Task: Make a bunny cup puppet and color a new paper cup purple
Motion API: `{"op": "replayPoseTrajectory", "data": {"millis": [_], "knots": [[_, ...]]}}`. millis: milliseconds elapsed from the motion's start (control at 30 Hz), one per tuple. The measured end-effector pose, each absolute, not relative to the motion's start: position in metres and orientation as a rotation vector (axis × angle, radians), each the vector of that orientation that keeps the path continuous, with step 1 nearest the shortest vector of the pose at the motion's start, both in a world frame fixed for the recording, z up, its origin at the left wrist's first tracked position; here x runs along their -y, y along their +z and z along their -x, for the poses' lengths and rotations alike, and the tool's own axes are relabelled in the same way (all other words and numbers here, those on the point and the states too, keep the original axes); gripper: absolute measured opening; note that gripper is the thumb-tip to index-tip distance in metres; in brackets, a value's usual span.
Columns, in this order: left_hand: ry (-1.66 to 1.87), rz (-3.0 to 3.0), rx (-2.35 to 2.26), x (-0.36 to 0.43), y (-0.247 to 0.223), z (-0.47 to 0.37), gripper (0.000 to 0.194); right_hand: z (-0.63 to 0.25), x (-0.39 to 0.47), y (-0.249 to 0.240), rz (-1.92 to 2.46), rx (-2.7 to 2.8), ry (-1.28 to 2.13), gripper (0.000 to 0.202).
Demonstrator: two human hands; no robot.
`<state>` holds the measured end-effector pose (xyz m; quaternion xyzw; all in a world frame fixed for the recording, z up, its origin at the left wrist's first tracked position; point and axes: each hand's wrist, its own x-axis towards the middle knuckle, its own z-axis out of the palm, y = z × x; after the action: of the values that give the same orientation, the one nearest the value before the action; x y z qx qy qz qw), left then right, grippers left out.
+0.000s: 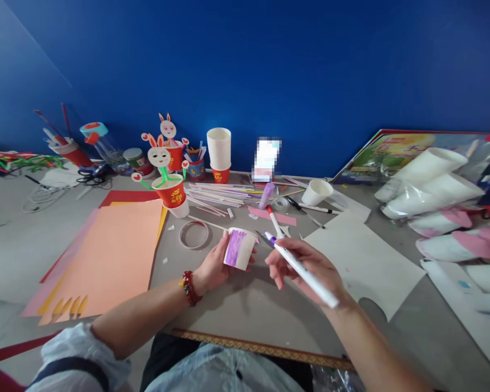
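A white paper cup (pixel 245 253) with a purple coloured patch on its side is held tilted in my left hand (pixel 217 267), fingers wrapped round it. My right hand (pixel 306 267) grips a white marker (pixel 308 275) whose purple tip end points toward the cup, a short gap away from it. Close beyond the hands lie a roll of tape (pixel 194 234), a red-tipped white marker (pixel 275 220) and a pink paper strip (pixel 283 217). A purple tube-shaped item (pixel 267 195) stands behind them.
Coloured paper sheets (pixel 118 245) lie at left, white paper (pixel 363 261) at right. Rabbit-decorated red cups (pixel 170 190), a tall cup stack (pixel 219 149) and many thin sticks (pixel 216 195) line the back. Bagged white cups (pixel 433 185) sit at far right. A blue wall (pixel 245 65) rises behind.
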<state>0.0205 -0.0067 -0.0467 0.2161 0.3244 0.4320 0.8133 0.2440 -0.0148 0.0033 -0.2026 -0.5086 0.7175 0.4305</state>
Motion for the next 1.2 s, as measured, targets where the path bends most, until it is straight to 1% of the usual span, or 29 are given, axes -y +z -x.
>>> {"op": "replayPoseTrajectory", "data": {"millis": [67,100,167,200,333,500,600,700,1033,1200], "knots": [[0.949,-0.478,-0.672,0.008,-0.048,-0.02,0.067,-0.24,0.015,0.002,0.55,1.303,1.705,0.029],[0.961,-0.485,-0.671,0.009,-0.048,-0.02,0.066,-0.237,0.016,0.0,0.594,1.334,1.629,0.027],[0.957,-0.493,-0.69,0.01,-0.046,-0.02,0.062,-0.231,0.016,-0.002,0.694,1.362,1.478,0.015],[0.945,-0.494,-0.706,0.011,-0.046,-0.02,0.061,-0.228,0.016,-0.004,0.732,1.348,1.434,0.014],[0.9,-0.466,-0.742,0.011,-0.042,-0.023,0.06,-0.221,0.011,-0.013,0.795,1.237,1.445,0.011],[0.903,-0.433,-0.742,0.009,-0.043,-0.026,0.057,-0.222,0.003,-0.034,0.841,1.342,1.336,0.011],[0.889,-0.459,-0.724,0.009,-0.045,-0.026,0.061,-0.225,0.003,-0.042,0.827,1.381,1.314,0.014],[0.879,-0.484,-0.729,0.01,-0.046,-0.026,0.066,-0.228,0.004,-0.043,0.816,1.37,1.297,0.015],[0.855,-0.524,-0.739,0.01,-0.047,-0.024,0.071,-0.232,0.005,-0.039,0.797,1.537,1.177,0.012],[0.858,-0.511,-0.741,0.01,-0.045,-0.026,0.065,-0.232,0.006,-0.037,0.725,1.636,1.209,0.012]]}}
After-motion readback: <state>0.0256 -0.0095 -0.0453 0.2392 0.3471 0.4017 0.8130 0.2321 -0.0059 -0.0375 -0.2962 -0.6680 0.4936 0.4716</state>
